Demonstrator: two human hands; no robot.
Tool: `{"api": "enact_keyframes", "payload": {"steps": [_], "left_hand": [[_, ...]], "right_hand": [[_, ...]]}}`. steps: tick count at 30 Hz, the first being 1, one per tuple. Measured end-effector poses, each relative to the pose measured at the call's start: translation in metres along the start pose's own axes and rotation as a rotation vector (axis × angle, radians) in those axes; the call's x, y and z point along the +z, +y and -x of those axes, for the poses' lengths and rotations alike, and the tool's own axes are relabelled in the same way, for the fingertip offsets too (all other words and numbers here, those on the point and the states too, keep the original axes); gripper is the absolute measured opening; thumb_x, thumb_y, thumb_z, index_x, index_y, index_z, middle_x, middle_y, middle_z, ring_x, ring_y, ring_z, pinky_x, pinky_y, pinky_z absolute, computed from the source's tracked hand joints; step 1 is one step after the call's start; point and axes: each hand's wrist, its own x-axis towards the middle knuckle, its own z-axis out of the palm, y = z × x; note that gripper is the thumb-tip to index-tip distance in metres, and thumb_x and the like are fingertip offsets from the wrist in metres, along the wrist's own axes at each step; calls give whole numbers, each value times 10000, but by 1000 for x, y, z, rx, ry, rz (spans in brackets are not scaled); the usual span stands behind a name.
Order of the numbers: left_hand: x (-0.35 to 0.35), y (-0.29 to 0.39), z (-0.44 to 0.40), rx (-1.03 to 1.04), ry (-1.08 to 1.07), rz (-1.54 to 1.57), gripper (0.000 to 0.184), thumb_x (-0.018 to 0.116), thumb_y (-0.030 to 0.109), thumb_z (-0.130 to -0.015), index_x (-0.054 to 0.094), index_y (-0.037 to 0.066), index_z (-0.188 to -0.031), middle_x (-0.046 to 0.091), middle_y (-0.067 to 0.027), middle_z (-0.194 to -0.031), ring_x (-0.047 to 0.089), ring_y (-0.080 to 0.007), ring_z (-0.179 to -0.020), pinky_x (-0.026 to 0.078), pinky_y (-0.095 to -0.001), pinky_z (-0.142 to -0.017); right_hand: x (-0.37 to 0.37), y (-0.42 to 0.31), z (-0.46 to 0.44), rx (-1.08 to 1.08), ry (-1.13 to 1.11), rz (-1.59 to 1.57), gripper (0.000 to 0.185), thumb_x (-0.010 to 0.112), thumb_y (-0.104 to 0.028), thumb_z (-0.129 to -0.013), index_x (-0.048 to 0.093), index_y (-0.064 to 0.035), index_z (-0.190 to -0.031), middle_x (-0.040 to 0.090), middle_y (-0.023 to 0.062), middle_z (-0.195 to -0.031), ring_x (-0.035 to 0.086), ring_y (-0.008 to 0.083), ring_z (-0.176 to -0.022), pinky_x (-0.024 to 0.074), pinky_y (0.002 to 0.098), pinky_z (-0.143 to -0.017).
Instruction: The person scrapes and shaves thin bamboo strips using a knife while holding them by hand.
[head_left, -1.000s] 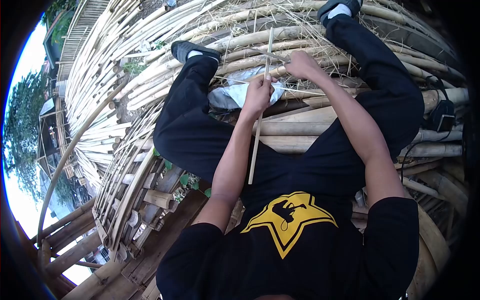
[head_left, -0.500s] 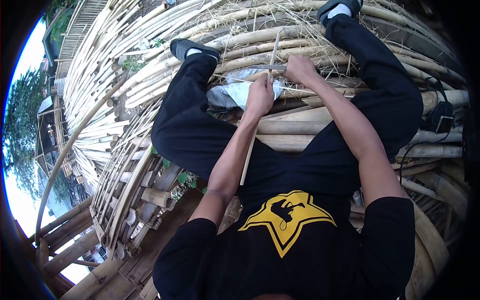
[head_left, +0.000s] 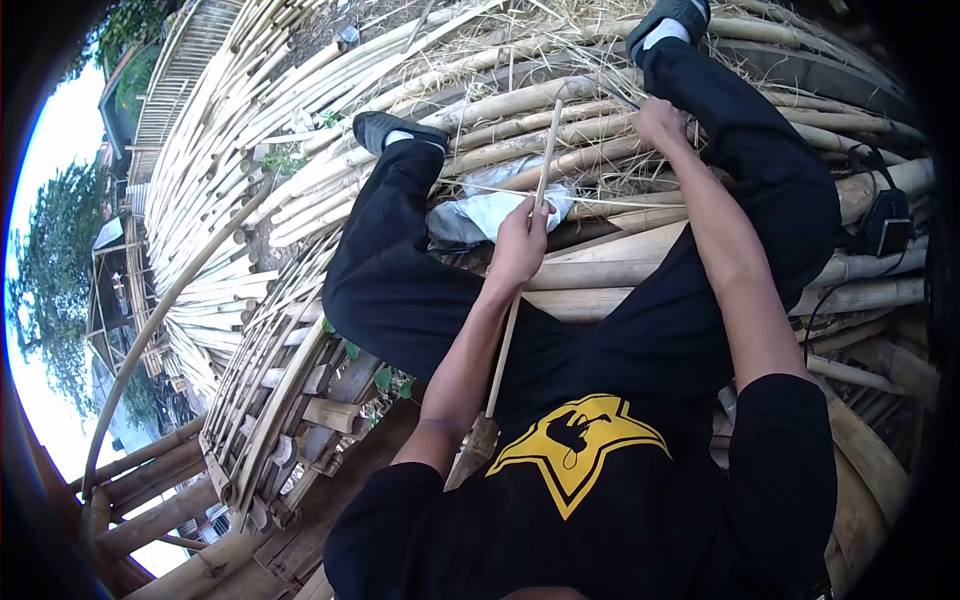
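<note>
My left hand [head_left: 520,243] is closed around a long, thin bamboo strip [head_left: 548,150]. The strip runs from beyond my fingers, past my forearm, down to my lap. Up and to the right, my right hand [head_left: 661,125] grips a knife [head_left: 619,97]; its thin dark blade points away to the upper left, apart from the strip. The handle is hidden in my fist. Beneath and beyond my left hand lies a crumpled whitish plastic sheet [head_left: 461,222], between my legs on the bamboo poles [head_left: 590,273].
Bamboo poles [head_left: 205,190] lie spread out to the left. Straw-like shavings [head_left: 590,70] cover the poles ahead. Near my right knee sits a small black device [head_left: 889,232] with a cord. A curved pole [head_left: 150,325] arches at the left.
My right hand has moved up and right with the knife, off the strip. My left hand has come slightly nearer to me, drawing the strip back towards my lap.
</note>
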Motion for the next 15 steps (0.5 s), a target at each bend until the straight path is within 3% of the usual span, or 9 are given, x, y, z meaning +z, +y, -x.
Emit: {"api": "enact_keyframes", "payload": {"steps": [2,5,6,7,9,11,15], "left_hand": [[-9,11,4,-70,-45,278,244,445,233,-1001,575,28,-1023,429,38,-560,362,-48,-421,277,-234,-394],[-19,26,-15,-143,-203,545,255,390,251,-1020,523,34,-1001,330,57,-546,300,-45,-379,258,-219,-335],[-18,26,-20,-142,-192,558,255,390,251,-1020,523,34,-1001,330,57,-546,300,-45,-379,258,-219,-335],[-15,23,-24,-134,-191,588,268,392,263,-1020,521,31,-984,337,52,-563,293,-44,-380,257,-220,-340],[-11,17,-28,-124,-190,623,282,394,274,-1019,520,28,-967,344,47,-580,287,-44,-381,256,-221,-345],[-8,11,-31,-199,-158,624,291,392,278,-1019,520,25,-954,350,39,-586,291,-53,-382,277,-227,-361],[-11,14,-34,-143,-156,709,281,394,270,-1019,516,22,-972,350,38,-582,289,-56,-380,277,-226,-367]], "right_hand": [[-8,-1,0,76,-76,-67,373,557,-222,-797,650,21,-1064,628,259,-1099,602,402,-1052,477,466,-899],[2,-15,7,101,-98,-55,389,562,-235,-802,650,21,-1081,596,245,-1185,560,362,-1149,450,448,-948],[11,-19,13,-18,-26,23,371,576,-253,-792,662,33,-1011,667,221,-1005,667,347,-903,529,428,-786],[16,-25,13,-26,-34,30,371,576,-253,-792,662,33,-1011,667,221,-1005,667,347,-903,529,428,-786],[22,-36,13,56,-371,-280,368,586,-302,-804,655,32,-940,664,167,-794,641,302,-569,537,380,-558],[23,-40,16,47,-432,-263,380,585,-328,-815,653,33,-911,646,155,-755,617,290,-542,520,374,-531],[33,-43,27,22,-664,-239,477,580,-432,-860,644,37,-794,573,104,-602,519,239,-431,450,352,-424]]}}
